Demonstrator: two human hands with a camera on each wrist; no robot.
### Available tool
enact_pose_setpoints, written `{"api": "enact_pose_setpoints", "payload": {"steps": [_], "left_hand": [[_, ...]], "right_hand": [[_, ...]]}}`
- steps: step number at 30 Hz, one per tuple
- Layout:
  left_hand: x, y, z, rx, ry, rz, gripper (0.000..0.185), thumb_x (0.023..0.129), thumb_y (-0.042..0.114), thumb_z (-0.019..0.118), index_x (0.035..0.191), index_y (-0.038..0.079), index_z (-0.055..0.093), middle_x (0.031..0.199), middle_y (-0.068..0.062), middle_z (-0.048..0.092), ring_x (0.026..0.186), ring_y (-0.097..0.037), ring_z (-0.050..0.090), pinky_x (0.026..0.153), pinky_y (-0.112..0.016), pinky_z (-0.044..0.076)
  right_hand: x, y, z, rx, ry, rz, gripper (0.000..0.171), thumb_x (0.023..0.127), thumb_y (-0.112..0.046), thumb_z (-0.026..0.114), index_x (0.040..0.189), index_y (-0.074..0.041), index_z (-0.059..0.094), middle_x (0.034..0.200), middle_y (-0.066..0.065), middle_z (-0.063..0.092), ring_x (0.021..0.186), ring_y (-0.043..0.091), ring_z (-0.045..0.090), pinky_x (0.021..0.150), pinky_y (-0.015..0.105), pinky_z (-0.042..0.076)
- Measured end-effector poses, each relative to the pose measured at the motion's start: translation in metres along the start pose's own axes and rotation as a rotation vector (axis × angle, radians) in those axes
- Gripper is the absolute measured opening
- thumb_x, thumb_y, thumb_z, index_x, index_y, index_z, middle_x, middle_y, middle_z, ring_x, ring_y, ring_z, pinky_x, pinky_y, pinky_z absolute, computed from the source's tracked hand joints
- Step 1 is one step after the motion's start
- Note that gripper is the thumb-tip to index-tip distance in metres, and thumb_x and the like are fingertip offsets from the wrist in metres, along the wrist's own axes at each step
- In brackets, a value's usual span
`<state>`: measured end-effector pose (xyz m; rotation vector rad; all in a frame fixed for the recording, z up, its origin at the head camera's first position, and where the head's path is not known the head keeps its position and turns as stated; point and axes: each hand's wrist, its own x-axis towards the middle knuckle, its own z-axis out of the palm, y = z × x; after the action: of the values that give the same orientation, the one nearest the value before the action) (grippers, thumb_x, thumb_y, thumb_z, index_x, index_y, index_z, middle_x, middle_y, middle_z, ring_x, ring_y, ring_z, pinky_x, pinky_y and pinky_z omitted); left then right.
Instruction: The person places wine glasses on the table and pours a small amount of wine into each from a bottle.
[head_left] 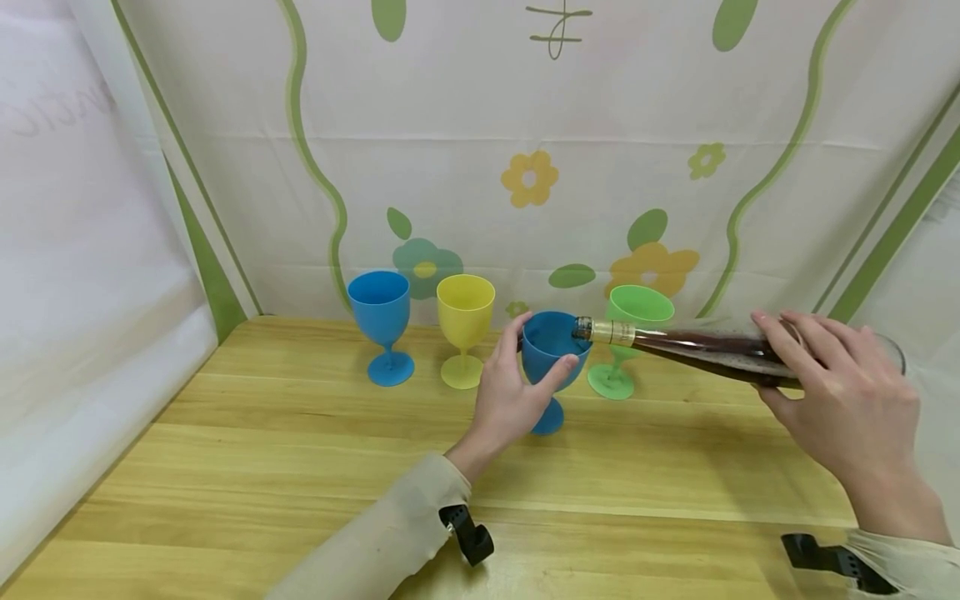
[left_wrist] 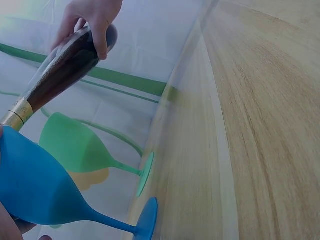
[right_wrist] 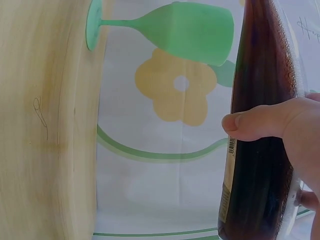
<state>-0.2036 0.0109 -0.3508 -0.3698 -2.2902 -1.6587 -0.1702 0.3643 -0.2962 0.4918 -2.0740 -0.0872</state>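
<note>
This looks like a staged recording booth, not a lived-in room. A pale wooden plank desk (head_left: 300, 467) is closed in by a white cloth backdrop printed with green vines and yellow flowers (head_left: 525, 179) at 12 o'clock and plain white sheeting (head_left: 82, 275) at 9 o'clock.

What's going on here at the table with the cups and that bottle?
A person is tipping a bottle of dark liquid nearly flat with the right hand, its gold-banded mouth at the rim of a blue goblet. The left hand grips that goblet's bowl, fingers curled round it, as it stands on the wooden table. Behind, a second blue goblet, a yellow goblet and a green goblet stand in a row. Whether liquid is flowing cannot be seen.
</note>
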Motion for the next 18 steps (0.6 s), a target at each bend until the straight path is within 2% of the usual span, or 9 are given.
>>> {"api": "enact_pose_setpoints", "payload": {"steps": [4,10,18], "left_hand": [[0.0002,0.0,0.0003,0.003,0.0,-0.002,0.082,0.095,0.054,0.075,0.162,0.021,0.039,0.157,-0.009,0.056,0.136,-0.034,0.062,0.106,-0.056,0.058],[0.0008,0.0001,0.0008,0.001,-0.002,-0.006,0.082,0.095,0.054,0.075,0.162,0.021,0.039,0.157,-0.009,0.056,0.136,-0.034,0.062,0.106,-0.056,0.057],[0.0006,0.0002,0.0001,0.007,0.002,-0.002,0.081,0.096,0.054,0.074,0.161,0.022,0.039,0.156,-0.009,0.057,0.136,-0.033,0.062,0.107,-0.055,0.057]], "right_hand": [[0.0003,0.0007,-0.0011,-0.01,-0.013,-0.013,0.104,0.052,-0.005,0.09,0.151,-0.021,0.061,0.133,0.021,0.07,0.12,0.05,0.062,0.105,0.074,0.046],[0.0004,-0.001,0.0006,-0.003,0.004,0.002,0.107,0.048,-0.003,0.091,0.149,-0.022,0.062,0.132,0.021,0.071,0.121,0.05,0.062,0.109,0.073,0.044],[0.0014,-0.0011,0.0003,-0.02,0.001,0.002,0.108,0.046,-0.002,0.092,0.148,-0.021,0.063,0.133,0.021,0.071,0.121,0.05,0.063,0.109,0.075,0.044]]}}
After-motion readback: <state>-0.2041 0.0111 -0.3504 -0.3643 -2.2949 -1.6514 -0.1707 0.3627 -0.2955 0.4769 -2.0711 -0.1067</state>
